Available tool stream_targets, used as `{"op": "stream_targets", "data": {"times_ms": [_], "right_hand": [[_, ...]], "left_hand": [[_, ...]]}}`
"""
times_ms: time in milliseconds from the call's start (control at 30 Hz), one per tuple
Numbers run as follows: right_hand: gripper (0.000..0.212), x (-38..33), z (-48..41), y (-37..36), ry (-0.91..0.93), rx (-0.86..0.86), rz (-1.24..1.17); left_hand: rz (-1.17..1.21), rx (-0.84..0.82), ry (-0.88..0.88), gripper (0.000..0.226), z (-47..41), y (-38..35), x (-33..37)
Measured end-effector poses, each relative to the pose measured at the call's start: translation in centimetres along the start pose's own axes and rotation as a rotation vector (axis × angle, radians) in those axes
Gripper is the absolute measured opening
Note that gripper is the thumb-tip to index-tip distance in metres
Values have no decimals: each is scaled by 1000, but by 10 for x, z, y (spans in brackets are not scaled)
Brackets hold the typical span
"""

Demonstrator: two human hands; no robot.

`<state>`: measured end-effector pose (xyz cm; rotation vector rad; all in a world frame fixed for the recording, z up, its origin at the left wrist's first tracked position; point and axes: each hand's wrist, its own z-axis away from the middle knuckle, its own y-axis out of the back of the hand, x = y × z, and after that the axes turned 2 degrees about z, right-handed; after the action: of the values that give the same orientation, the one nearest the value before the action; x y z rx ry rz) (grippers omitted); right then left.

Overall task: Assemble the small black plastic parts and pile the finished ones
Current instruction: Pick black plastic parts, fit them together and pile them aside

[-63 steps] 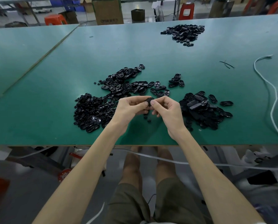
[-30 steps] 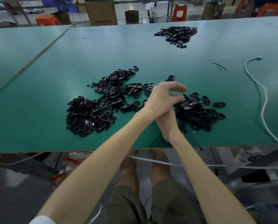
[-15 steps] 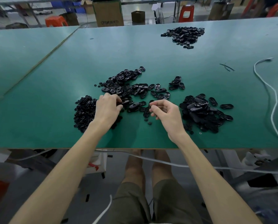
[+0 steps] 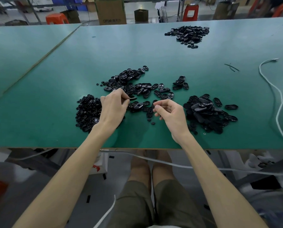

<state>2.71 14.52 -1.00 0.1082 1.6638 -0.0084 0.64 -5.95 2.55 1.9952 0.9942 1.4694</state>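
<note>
- Left hand (image 4: 112, 109) pinches a small black oval plastic part (image 4: 132, 98) between thumb and fingertips, over the scatter of loose black oval shells (image 4: 142, 87) at the green worktop's (image 4: 47, 99) middle.
- Right hand (image 4: 172, 116), near the front edge, has curled fingers, thumb meeting forefinger; any held piece cannot be told.
- Pile of larger black parts (image 4: 206, 112) lies just right of it.
</note>
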Motion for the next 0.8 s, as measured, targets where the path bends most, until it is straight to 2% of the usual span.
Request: {"op": "stream_targets", "data": {"times_ms": [200, 300, 400, 567, 800], "right_hand": [[10, 1, 0, 1, 14, -7, -65], [17, 1, 0, 0, 21, -18, -69], [12, 3, 0, 1, 27, -21, -62], [9, 3, -1, 1, 11, -32, -100], [13, 0, -1, 2, 14, -32, -161]], "left_hand": [[259, -57, -114, 7, 8, -2, 16], [252, -95, -225, 8, 11, -8, 23], [246, -123, -276, 9, 14, -12, 26], [328, -67, -233, 12, 16, -13, 25], [521, -41, -28, 18, 19, -13, 22]]}}
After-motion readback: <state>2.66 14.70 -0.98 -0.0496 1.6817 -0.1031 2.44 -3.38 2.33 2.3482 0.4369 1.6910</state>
